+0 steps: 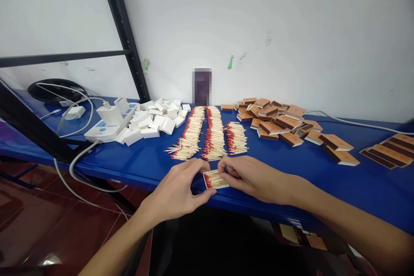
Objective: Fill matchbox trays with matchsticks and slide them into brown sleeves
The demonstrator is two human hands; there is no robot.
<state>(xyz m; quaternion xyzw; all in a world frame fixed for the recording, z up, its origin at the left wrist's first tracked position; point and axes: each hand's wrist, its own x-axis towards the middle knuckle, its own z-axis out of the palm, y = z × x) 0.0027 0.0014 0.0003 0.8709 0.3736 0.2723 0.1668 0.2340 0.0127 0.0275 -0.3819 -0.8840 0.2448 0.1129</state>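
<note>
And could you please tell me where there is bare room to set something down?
Bare blue tabletop shows between the right forearm and the brown boxes; a smaller patch lies between the left hand and the white boxes. The match rows crowd the middle.

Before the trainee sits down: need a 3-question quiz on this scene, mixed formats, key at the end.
1. Count: how many rows of loose matches lie on the blue table?
2. True or false: in the picture, the pile of brown boxes lies to the right of those rows.
3. Fill in: the red heads of the matches in the small white tray lie at the end nearer the person's ____ hand.

Key:
1. Three: two long, one short.
2. True.
3. Left; the left hand is around that end.
</note>
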